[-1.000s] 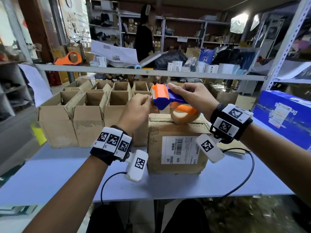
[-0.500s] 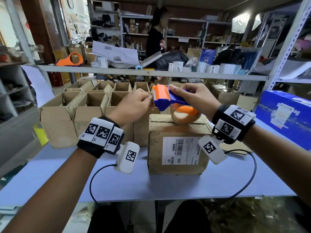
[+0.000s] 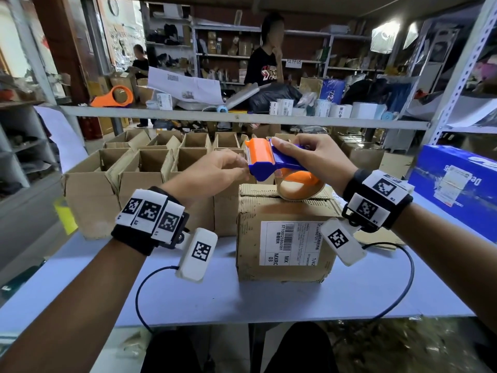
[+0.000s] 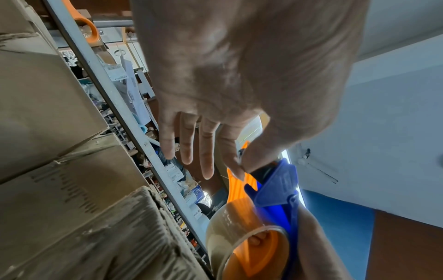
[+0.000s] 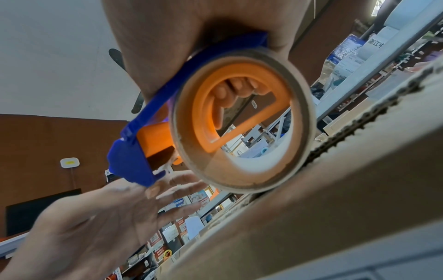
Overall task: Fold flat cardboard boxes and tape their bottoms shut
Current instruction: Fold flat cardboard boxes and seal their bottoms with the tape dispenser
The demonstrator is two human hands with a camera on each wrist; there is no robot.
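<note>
The right hand (image 3: 309, 154) keeps gripping the tape dispenser (image 3: 265, 161) above the box (image 3: 285, 232) while the left hand (image 3: 215, 168), having shifted slightly left, pinches the tape end, so taping seems about to start.

White label (image 3: 293, 243) on the front of the cardboard box (image 3: 250, 238): barcode, "ST10002590U001", "MX", "MXRC", "03", "1/42". Blue box (image 3: 454, 189) at right: partial "De", upside down. Sign (image 3: 294, 61) on the far shelf: "收件区". Other labels too small to read.
</note>
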